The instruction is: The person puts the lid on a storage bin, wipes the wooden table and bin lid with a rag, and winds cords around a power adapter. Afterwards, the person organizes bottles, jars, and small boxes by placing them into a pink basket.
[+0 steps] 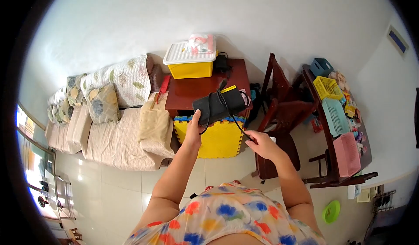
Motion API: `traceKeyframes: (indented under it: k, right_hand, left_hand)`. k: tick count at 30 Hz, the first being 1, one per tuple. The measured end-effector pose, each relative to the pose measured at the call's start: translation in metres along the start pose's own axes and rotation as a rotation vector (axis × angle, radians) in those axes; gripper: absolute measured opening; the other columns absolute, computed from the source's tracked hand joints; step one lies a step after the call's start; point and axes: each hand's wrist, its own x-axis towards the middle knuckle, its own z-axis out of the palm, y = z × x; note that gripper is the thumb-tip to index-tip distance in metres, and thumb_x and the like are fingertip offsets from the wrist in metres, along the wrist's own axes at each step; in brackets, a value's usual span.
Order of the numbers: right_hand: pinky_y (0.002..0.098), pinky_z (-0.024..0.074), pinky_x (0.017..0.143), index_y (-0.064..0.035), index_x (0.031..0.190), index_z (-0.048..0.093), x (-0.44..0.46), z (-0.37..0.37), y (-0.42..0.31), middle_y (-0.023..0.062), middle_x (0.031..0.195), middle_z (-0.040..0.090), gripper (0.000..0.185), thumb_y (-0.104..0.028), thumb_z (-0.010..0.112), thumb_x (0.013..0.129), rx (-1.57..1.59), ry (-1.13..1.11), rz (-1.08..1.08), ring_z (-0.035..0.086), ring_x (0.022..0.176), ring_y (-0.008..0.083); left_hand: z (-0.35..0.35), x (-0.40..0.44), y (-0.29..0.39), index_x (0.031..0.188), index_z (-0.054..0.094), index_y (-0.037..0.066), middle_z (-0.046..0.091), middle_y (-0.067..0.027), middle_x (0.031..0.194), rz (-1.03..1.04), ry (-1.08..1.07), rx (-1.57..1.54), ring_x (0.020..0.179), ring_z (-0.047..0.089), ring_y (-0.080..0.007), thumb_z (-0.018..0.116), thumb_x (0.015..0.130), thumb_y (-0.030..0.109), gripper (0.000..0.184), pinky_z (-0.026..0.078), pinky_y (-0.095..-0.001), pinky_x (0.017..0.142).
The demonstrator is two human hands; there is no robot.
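Observation:
A black power adapter (220, 107) with a yellow label is held up in front of me, tilted. Its black cord (236, 121) loops around the body. My left hand (194, 127) grips the adapter's left end, thumb on top. Lower and to the right, my right hand (263, 145) pinches a length of the cord that runs down from the adapter. The cord's far end is partly hidden by my right hand. Behind the adapter stands a dark red wooden cabinet (187, 94).
A yellow box (190, 69) with a white lid sits on the cabinet, and yellow foam mats (209, 139) lean against its front. The covered sofa (111, 138) is to the left. Wooden chairs (286, 114) stand to the right, near a table with a pink basket (347, 154).

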Motion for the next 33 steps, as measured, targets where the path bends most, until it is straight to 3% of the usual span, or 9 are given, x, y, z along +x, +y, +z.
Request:
traceKeyframes:
  k: [5,6,10,15,20,26,27,30,33]
  right_hand:
    - [0.0393,0.0487,0.072,0.0013,0.109,0.058,-0.008,-0.031,-0.012,0.0205,0.091,0.065,0.031,-0.017,0.063,0.084,-0.241,-0.079,0.04,0.063,0.081,0.0341]
    - [0.0345,0.0467,0.063,0.001,0.106,0.059,-0.01,-0.038,-0.015,0.0135,0.076,0.062,0.027,-0.013,0.064,0.084,-0.241,-0.054,0.021,0.059,0.067,0.025]
    - [0.0324,0.0464,0.067,-0.0004,0.097,0.065,-0.013,-0.073,-0.022,0.0127,0.083,0.06,0.018,-0.008,0.064,0.082,-0.214,0.055,-0.151,0.059,0.076,0.0236]
    - [0.0325,0.0427,0.063,-0.0025,0.094,0.066,0.008,-0.08,-0.053,0.0091,0.074,0.051,0.015,-0.008,0.067,0.08,-0.263,0.001,-0.344,0.052,0.067,0.0227]
    - [0.0307,0.0432,0.062,-0.0006,0.082,0.06,0.041,-0.092,-0.074,0.0071,0.075,0.053,0.02,-0.01,0.075,0.073,-0.267,0.061,-0.306,0.052,0.068,0.0199]
    - [0.0264,0.046,0.073,-0.0013,0.085,0.061,0.079,-0.101,-0.055,0.0046,0.083,0.062,0.016,-0.008,0.073,0.077,-0.074,-0.083,-0.279,0.058,0.077,0.013]
    - [0.0262,0.0463,0.077,-0.0015,0.088,0.062,0.087,-0.101,-0.043,0.0026,0.085,0.064,0.014,-0.006,0.072,0.079,0.037,-0.137,-0.222,0.058,0.08,0.0118]
    - [0.0253,0.0463,0.075,-0.002,0.089,0.062,0.099,-0.1,-0.02,0.0012,0.084,0.063,0.012,-0.005,0.07,0.08,0.319,-0.2,-0.095,0.057,0.079,0.0112]
    - [0.0238,0.0436,0.064,-0.0044,0.088,0.058,0.107,-0.091,0.0,0.0006,0.077,0.058,0.011,-0.009,0.068,0.084,0.538,-0.111,-0.074,0.053,0.07,0.009]
  left_hand:
    - [-0.008,0.003,-0.008,0.111,0.059,0.003,0.065,-0.0091,0.101,0.037,0.007,0.002,0.093,0.061,-0.0201,0.054,0.092,0.043,0.044,0.047,-0.0337,0.085]
    - [-0.011,0.004,-0.007,0.11,0.059,0.002,0.066,-0.0091,0.1,0.067,0.019,0.041,0.091,0.061,-0.0199,0.054,0.092,0.042,0.044,0.047,-0.0332,0.085]
    - [-0.023,0.007,-0.003,0.107,0.057,-0.002,0.062,-0.0071,0.097,0.128,0.061,0.173,0.086,0.059,-0.0152,0.06,0.089,0.043,0.048,0.043,-0.0269,0.083]
    - [-0.014,-0.008,0.0,0.11,0.057,-0.005,0.061,-0.0086,0.101,0.178,0.094,0.434,0.094,0.055,-0.0148,0.062,0.088,0.042,0.052,0.04,-0.0283,0.085]
    - [0.01,-0.039,0.015,0.112,0.057,-0.006,0.06,-0.0111,0.104,0.136,-0.023,0.531,0.097,0.053,-0.0165,0.062,0.088,0.04,0.053,0.038,-0.0288,0.089]
    - [-0.002,-0.038,-0.001,0.118,0.052,-0.009,0.06,-0.0127,0.108,0.056,-0.095,0.492,0.101,0.053,-0.0178,0.063,0.086,0.04,0.058,0.038,-0.0286,0.092]
    - [0.01,-0.05,0.011,0.117,0.052,-0.008,0.062,-0.0131,0.107,-0.006,-0.146,0.448,0.098,0.056,-0.0185,0.058,0.09,0.038,0.054,0.04,-0.0303,0.091]
    - [-0.004,-0.043,0.008,0.114,0.055,-0.004,0.064,-0.012,0.103,-0.132,-0.393,0.259,0.091,0.06,-0.0202,0.05,0.094,0.038,0.046,0.042,-0.0328,0.089]
    - [0.003,-0.048,0.008,0.114,0.054,0.001,0.066,-0.0104,0.1,-0.148,-0.368,0.089,0.083,0.062,-0.0215,0.043,0.097,0.038,0.043,0.046,-0.0353,0.084]
